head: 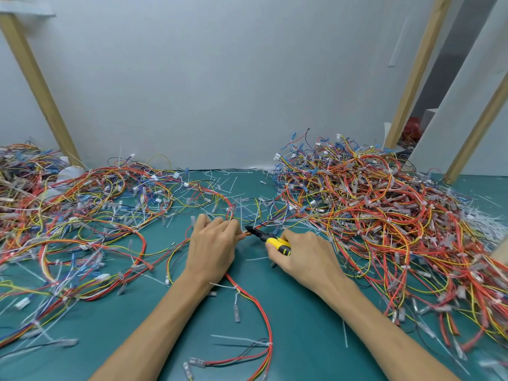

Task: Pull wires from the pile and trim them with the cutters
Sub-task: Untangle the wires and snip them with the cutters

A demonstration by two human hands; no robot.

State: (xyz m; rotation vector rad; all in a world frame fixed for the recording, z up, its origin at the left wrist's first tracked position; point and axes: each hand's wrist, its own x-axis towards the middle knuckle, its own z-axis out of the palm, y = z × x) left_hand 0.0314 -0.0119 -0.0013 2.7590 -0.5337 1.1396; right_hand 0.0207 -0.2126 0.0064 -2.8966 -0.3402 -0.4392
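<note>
My left hand (pixel 211 243) grips a red and orange wire bundle (pixel 257 301) at the middle of the green table (pixel 302 325). The bundle runs from under that hand down toward the front edge. My right hand (pixel 305 258) holds yellow-and-black cutters (pixel 270 240) by the handles. The dark jaws point left and sit on the wire right beside my left fingertips. A tall pile of tangled red, orange, yellow and blue wires (pixel 384 210) lies on the right. A flatter spread of wires (pixel 77 215) covers the left side.
White cable-tie offcuts (pixel 483 224) lie heaped at the far right and scattered across the mat. Wooden posts (pixel 35 86) (pixel 417 70) lean against the grey wall behind the table. Loose connectors and short wire ends dot the near mat.
</note>
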